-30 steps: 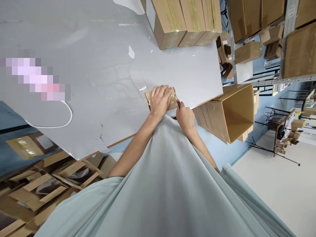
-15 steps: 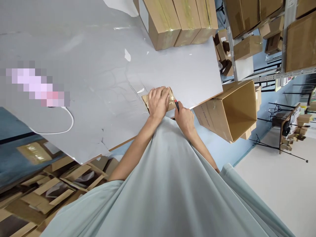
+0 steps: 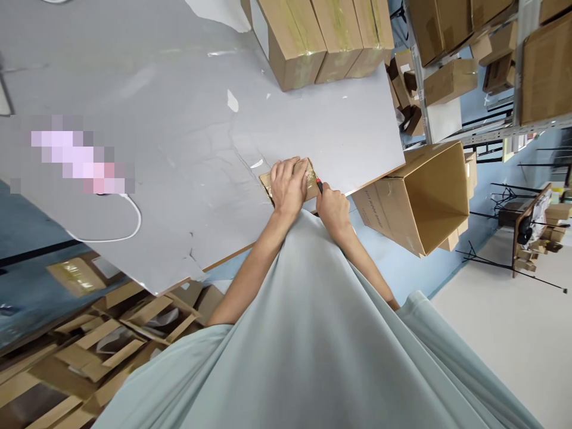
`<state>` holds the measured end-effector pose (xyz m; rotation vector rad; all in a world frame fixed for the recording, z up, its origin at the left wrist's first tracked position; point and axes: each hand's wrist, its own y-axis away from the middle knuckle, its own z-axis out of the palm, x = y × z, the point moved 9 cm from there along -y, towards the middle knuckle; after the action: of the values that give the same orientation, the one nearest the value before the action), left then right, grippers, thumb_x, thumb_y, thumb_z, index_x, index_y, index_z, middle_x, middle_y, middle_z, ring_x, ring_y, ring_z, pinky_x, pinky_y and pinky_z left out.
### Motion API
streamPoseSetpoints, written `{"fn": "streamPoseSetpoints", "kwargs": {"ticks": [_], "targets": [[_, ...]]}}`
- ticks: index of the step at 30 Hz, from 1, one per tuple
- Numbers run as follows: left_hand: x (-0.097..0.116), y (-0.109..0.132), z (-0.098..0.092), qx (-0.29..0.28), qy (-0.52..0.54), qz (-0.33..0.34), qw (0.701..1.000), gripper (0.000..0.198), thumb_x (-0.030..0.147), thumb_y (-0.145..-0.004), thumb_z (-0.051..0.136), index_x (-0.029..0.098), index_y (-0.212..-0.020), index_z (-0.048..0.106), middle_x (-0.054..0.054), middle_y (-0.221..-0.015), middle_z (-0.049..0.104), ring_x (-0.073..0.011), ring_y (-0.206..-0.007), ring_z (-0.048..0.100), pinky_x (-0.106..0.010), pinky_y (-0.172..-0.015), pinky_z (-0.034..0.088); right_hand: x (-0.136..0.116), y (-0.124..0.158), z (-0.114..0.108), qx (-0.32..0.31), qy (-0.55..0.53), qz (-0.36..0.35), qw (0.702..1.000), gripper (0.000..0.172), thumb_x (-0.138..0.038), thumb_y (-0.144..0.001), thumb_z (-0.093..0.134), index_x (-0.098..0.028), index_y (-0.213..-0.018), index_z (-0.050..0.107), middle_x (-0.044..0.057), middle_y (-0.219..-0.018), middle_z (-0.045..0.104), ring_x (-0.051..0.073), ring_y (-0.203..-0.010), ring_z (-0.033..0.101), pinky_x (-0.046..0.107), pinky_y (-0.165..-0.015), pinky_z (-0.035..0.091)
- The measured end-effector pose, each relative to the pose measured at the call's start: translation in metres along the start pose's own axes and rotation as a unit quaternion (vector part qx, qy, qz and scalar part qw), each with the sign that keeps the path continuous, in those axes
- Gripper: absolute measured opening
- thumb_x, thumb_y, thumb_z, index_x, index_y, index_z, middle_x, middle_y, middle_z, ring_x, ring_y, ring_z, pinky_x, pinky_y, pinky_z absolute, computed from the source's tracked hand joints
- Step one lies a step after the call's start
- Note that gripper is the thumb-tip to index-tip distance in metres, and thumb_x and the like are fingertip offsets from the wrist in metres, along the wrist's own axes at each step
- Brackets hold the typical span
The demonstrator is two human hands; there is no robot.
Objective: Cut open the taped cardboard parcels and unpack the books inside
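Observation:
A small taped cardboard box [image 3: 310, 179] lies on the grey table [image 3: 179, 131] near its front edge. My left hand [image 3: 288, 186] presses flat on top of the box, fingers stretched over it. My right hand [image 3: 331, 208] is closed around a small red and black cutter [image 3: 319, 185], whose tip meets the box's right side. My grey shirt hides the table edge below the hands.
Three long taped cartons [image 3: 326, 39] stand at the table's far side. An open empty carton [image 3: 424, 199] lies on its side right of the table. Shelves with boxes [image 3: 491, 53] fill the right. Flattened cardboard [image 3: 102, 345] lies on the floor at left. A white cable [image 3: 120, 235] loops on the table.
The hands and box stay almost where they were. The cutter has edged slightly closer along the box's side, and the view has shifted a little.

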<state>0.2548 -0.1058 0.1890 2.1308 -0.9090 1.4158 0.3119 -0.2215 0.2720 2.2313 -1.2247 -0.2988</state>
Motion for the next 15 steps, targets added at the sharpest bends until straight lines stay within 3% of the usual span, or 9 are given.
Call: {"fn": "streamPoseSetpoints", "kwargs": {"ticks": [9,15], "targets": [[0.005,0.001,-0.001,-0.027,0.009,0.003,1.000,0.044,0.044,-0.114,0.053,0.034,-0.151,0.074,-0.013,-0.158,0.070,-0.0382,-0.154,0.058,-0.067,-0.143,0.023,0.009,0.013,-0.001,-0.026,0.011,0.022,0.999,0.035,-0.020,-0.119,0.043,-0.015,-0.141,0.070,0.023,-0.126,0.083,0.035,-0.121,0.083,0.041,-0.100,0.063],[0.010,0.005,0.000,-0.035,-0.100,0.007,0.994,0.046,0.040,-0.118,0.045,0.030,-0.154,0.070,-0.014,-0.160,0.069,-0.0342,-0.152,0.060,-0.062,-0.140,0.032,0.015,0.021,-0.001,-0.051,0.021,0.023,0.998,0.035,-0.024,-0.120,0.042,-0.016,-0.143,0.068,0.021,-0.128,0.083,0.032,-0.122,0.082,0.038,-0.102,0.062]]}}
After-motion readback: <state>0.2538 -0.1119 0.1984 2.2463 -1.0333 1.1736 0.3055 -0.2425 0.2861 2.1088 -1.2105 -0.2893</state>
